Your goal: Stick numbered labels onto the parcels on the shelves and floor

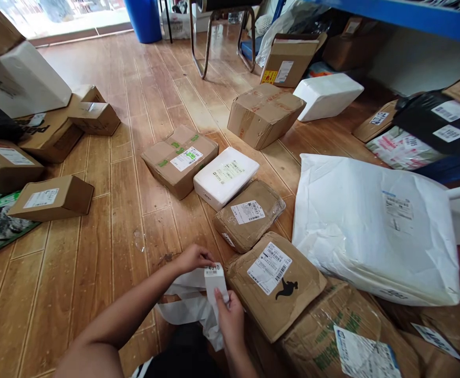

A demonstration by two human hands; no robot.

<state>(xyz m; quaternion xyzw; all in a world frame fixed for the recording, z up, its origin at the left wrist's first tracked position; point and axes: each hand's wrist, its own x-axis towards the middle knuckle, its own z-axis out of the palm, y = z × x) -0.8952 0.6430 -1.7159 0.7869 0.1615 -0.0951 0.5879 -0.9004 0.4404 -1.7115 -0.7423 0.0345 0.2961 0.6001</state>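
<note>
A white strip of printed labels (213,282) runs between my hands, low in the middle of the view. Its top label shows a large number and a barcode. My left hand (194,259) pinches the upper left corner of this strip. Lower down, my right hand (230,315) grips the strip with the thumb laid over it. A long white backing paper (186,310) hangs in loops below and to the left. Just right of the strip sits a cardboard box with a kangaroo print (277,283). Behind that box stands a smaller brown box (249,212) bearing a shipping label.
A white box (227,176) and a green-taped carton (180,157) stand farther off. At right lies a big white parcel (372,226). More parcels, including a small carton (52,197), line the left. A chair (204,47) and a blue bin (144,21) stand behind.
</note>
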